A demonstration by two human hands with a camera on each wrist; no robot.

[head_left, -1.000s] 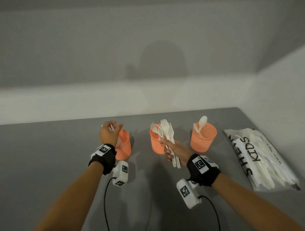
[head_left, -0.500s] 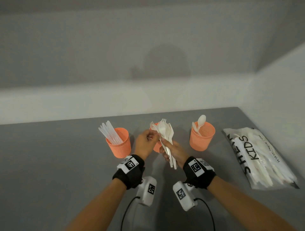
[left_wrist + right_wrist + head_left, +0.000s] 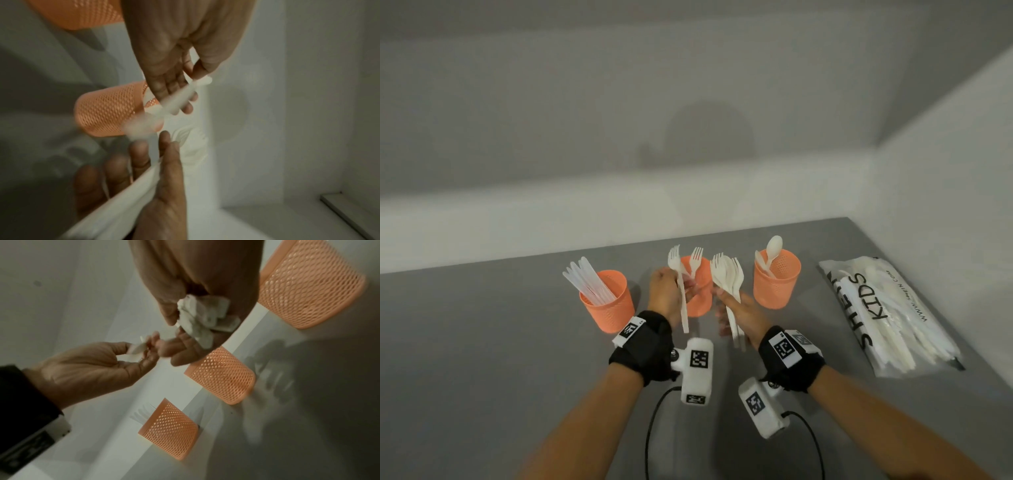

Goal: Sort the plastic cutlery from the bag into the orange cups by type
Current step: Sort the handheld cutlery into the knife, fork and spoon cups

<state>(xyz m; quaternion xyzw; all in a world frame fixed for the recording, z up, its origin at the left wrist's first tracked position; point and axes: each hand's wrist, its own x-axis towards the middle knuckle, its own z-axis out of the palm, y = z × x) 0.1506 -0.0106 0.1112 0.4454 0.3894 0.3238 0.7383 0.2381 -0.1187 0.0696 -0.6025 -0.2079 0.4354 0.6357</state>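
Observation:
Three orange mesh cups stand in a row: the left cup (image 3: 607, 305) holds several knives (image 3: 585, 281), the middle cup (image 3: 700, 298) holds one fork (image 3: 695, 260), and the right cup (image 3: 779, 281) holds spoons (image 3: 772, 250). My left hand (image 3: 681, 291) pinches a single white fork (image 3: 677, 274) by its handle, prongs up, in front of the middle cup. My right hand (image 3: 726, 303) grips a bundle of mixed cutlery (image 3: 729, 277) just right of it. In the right wrist view the bundle's handle ends (image 3: 205, 316) stick out of my right fist. The left wrist view shows the fork (image 3: 180, 97) blurred.
The cutlery bag (image 3: 887, 315), printed with black letters, lies at the right of the grey table (image 3: 482, 342) near the side wall. A white wall runs behind the cups. Wrist camera cables hang under both forearms.
My left hand came from the knife cup to the bundle, took one fork from it, and now holds it apart to the left. The right hand stayed in place.

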